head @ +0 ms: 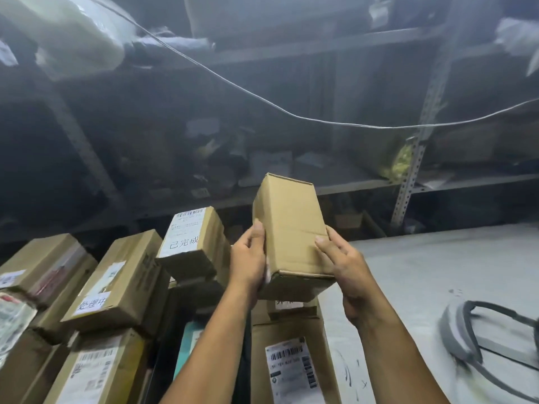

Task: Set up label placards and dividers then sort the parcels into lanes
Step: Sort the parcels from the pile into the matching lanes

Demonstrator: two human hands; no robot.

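At centre frame, the left grip (248, 259) and right grip (345, 265) clasped the parcel (291, 223) by opposite sides; it looked stiff, light, smooth-faced, best held there

dim metal shelving (320, 45) fills the upper half of the frame, blurred and cluttered, with a perforated steel upright (418, 158) at the right. a thin cable (291, 113) sags across it. a pale grey scuffed surface (437, 272) spreads over the lower right.
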